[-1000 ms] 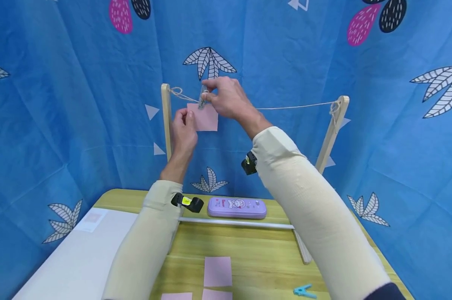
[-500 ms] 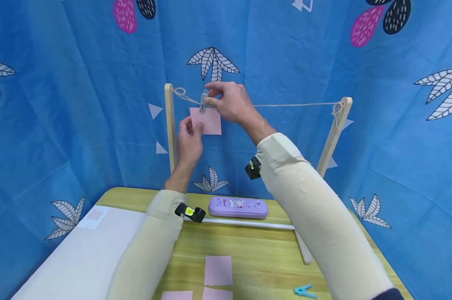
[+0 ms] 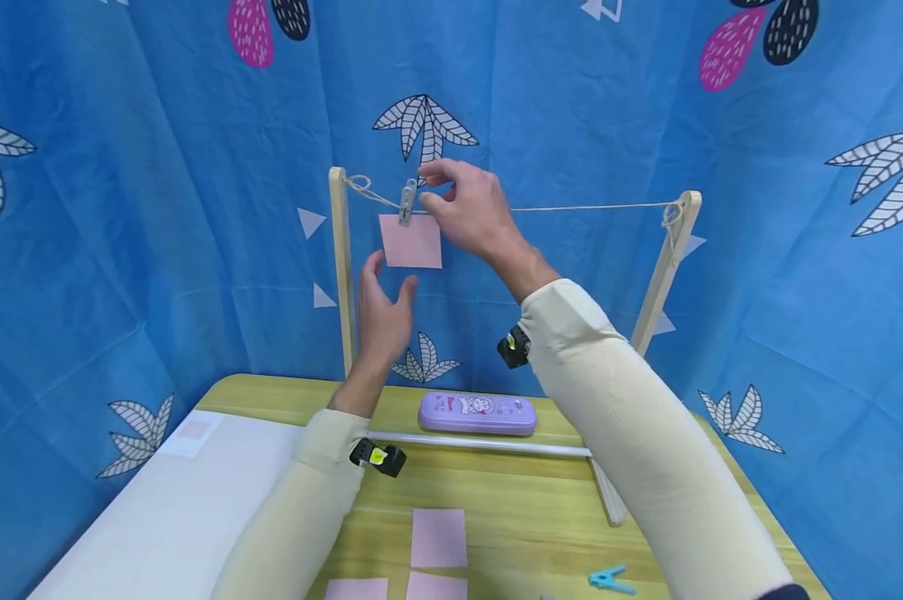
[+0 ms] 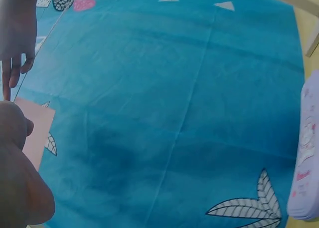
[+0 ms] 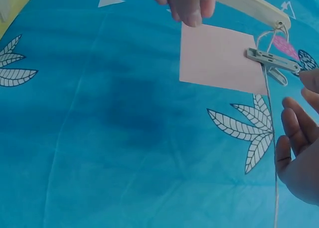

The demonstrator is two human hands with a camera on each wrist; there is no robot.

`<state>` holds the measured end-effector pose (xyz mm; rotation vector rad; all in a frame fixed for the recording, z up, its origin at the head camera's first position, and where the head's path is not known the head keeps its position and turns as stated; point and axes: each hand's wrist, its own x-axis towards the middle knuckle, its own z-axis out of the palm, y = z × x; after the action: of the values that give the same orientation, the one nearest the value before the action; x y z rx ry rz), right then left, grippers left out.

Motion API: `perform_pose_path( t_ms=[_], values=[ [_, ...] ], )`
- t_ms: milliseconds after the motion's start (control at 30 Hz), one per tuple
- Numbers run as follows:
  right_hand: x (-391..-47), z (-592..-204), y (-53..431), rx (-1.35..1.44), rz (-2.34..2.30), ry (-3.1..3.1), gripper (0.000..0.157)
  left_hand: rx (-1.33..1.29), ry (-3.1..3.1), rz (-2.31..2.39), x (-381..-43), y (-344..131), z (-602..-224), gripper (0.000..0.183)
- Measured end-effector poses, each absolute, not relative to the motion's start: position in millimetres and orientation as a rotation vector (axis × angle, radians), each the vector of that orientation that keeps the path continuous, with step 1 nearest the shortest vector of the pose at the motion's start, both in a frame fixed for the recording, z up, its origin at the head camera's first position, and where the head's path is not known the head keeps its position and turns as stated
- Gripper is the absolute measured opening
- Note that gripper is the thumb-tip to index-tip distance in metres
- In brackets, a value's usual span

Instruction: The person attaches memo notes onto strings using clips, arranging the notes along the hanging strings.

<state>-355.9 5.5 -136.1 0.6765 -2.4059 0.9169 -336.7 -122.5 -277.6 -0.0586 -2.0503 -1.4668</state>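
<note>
A square pink paper note (image 3: 411, 243) hangs from the string (image 3: 586, 207), held near its top edge by a clear grey clothespin (image 3: 406, 202). The right wrist view shows the clothespin (image 5: 273, 61) gripping both paper (image 5: 219, 58) and string. Just right of the clothespin is my right hand (image 3: 469, 204), thumb and forefinger spread apart and holding nothing. Below the note's lower left corner, my left hand (image 3: 386, 312) has its thumb and fingers parted, apart from the paper in the head view.
Wooden posts (image 3: 340, 267) (image 3: 667, 271) carry the string, joined low down by a white rod (image 3: 481, 446). A purple pencil case (image 3: 477, 413) lies behind the rod. Several pink notes (image 3: 439, 538) and a blue clothespin (image 3: 611, 580) lie on the table; a white board (image 3: 173, 508) is at left.
My right hand has let go of the clothespin and shifted slightly right. My left hand has released the note and dropped below it. The note now hangs from the clothespin.
</note>
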Motion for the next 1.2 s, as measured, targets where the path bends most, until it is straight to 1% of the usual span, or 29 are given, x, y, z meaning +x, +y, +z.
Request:
perform_pose_path(
  t_ms=[233,733,900,1200],
  values=[
    [-349.4,-158.5,20.4,0.727,0.928,-2.268,0.032,-0.096,-2.122,-1.450,-323.7,-121.5,-300.8,0.064],
    [-331.9,-215.4,49.8,0.825,0.917,-2.239,0.032,-0.149,-2.274,-1.411,-307.9,-137.1,-344.2,0.048],
    [-326.1,-234.3,61.4,0.871,0.929,-2.293,0.034,-0.174,-2.325,-1.404,-305.1,-139.9,-351.5,0.045],
    [-317.0,-266.1,84.5,0.856,0.901,-2.468,0.038,-0.193,-2.372,-1.440,-295.3,-138.8,-358.3,0.039]
  ],
)
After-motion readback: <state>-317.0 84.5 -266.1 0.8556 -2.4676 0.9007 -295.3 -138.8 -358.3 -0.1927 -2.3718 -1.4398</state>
